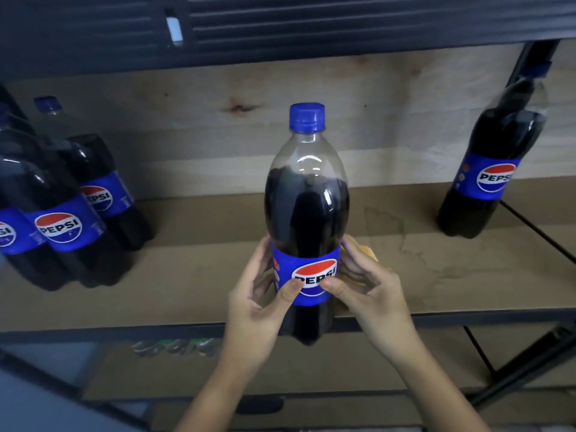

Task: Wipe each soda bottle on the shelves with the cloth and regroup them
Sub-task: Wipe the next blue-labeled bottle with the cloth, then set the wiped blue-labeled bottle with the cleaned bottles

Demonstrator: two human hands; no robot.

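There is a single view, from a wide-angle camera worn on the person's head. It faces forward and tilts down into a shelving unit, close to the held bottle (307,213), which fills the middle of the frame. The wooden shelf board (202,269) runs left and right behind that bottle, seen from slightly above. Above the bottle the dark underside of the upper shelf (343,23) crosses the top edge. Straight lines bow toward the frame's edges.

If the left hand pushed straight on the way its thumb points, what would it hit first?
The left hand already grips the held bottle; its thumb presses the label, so that comes first.
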